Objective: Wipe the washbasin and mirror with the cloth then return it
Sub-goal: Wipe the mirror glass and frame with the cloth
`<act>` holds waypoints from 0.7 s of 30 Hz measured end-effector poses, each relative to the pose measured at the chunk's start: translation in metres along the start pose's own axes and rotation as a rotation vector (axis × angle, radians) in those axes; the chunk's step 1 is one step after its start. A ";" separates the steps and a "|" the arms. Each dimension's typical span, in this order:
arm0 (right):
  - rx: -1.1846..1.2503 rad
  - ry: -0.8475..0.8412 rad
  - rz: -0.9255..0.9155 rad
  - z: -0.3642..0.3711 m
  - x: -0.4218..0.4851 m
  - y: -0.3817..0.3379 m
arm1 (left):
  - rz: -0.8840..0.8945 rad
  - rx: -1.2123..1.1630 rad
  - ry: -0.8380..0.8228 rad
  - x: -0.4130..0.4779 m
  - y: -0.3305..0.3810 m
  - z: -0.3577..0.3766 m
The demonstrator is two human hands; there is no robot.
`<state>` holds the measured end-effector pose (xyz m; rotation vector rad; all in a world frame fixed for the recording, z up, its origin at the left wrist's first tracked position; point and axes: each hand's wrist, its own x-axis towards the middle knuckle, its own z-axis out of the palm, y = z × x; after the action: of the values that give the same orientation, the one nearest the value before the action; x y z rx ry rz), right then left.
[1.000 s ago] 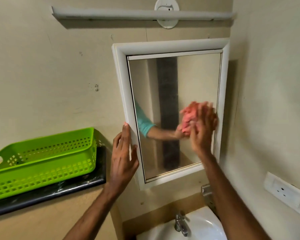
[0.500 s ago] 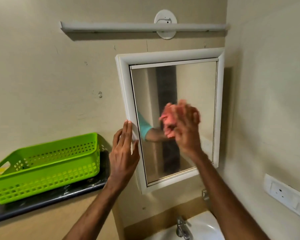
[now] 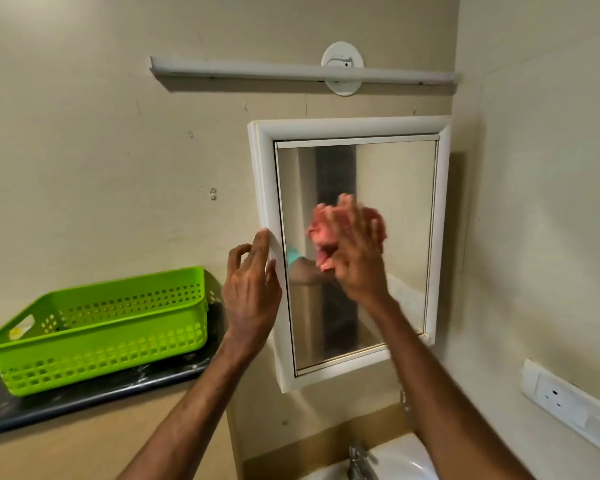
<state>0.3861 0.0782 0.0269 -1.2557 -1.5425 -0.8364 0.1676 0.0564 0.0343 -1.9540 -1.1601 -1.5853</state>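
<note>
The right hand (image 3: 355,251) presses a bunched pink cloth (image 3: 321,233) flat against the glass of the mirror (image 3: 395,209), fingers spread over the wad, which shows past them at 9 and 3 o'clock; hand and cloth are blurred, so the grip itself is hard to read, though the palm plainly pins the cloth to the glass a little left of the mirror's middle; a pink reflection and a teal sleeve show in the glass just at 8 o'clock of the hand. The left hand (image 3: 252,289) holds nothing; its fingers are loosely apart, the fingertips touching the white frame (image 3: 267,174) on the mirror's left edge, about halfway up, the thumb over the frame's inner lip. Both forearms rise from 6 o'clock of the view. At 6 o'clock of the mirror, at the bottom edge, sits the white basin (image 3: 406,459) with a metal tap (image 3: 359,460) on its rim, the right forearm crossing over it. At 9 o'clock of the left hand a green basket (image 3: 101,330) stands on a dark worktop (image 3: 84,400). At 12 o'clock of the mirror a white tube light (image 3: 291,69) runs along the wall; at 4 o'clock, on the side wall, a white socket (image 3: 565,400).
</note>
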 end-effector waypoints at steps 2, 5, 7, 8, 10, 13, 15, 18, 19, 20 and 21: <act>0.025 0.163 0.308 -0.014 0.012 0.046 | 0.035 -0.001 -0.019 0.004 -0.005 0.003; -0.007 0.290 0.678 -0.024 0.025 0.075 | 0.044 -0.039 -0.021 0.008 0.000 0.008; -0.010 0.287 0.681 -0.016 0.026 0.046 | 0.035 -0.053 -0.010 0.008 0.004 0.012; -0.009 0.262 0.574 -0.010 0.023 0.019 | 0.033 -0.048 -0.008 0.007 0.004 0.014; 0.013 0.083 0.213 0.001 0.015 -0.032 | 0.042 -0.024 -0.006 0.005 0.004 0.018; -0.075 -0.160 -0.231 0.002 0.012 -0.044 | 0.020 -0.018 -0.022 -0.001 0.005 0.023; -0.039 -0.091 -0.196 -0.008 0.027 -0.007 | 0.045 -0.018 -0.005 -0.002 0.007 0.023; 0.017 0.150 0.264 -0.032 0.044 0.071 | 0.111 -0.022 0.004 0.005 0.004 0.024; -0.003 0.195 0.429 -0.042 0.050 0.092 | 0.111 -0.029 -0.004 0.007 0.003 0.023; -0.030 0.205 0.567 -0.048 0.056 0.104 | 0.102 -0.039 -0.012 0.008 0.002 0.023; -0.046 0.206 0.667 -0.047 0.061 0.103 | 0.088 -0.052 -0.019 0.007 0.002 0.022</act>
<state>0.4963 0.0794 0.0942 -1.5341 -0.8530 -0.5375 0.1834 0.0741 0.0349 -2.0275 -1.0353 -1.5697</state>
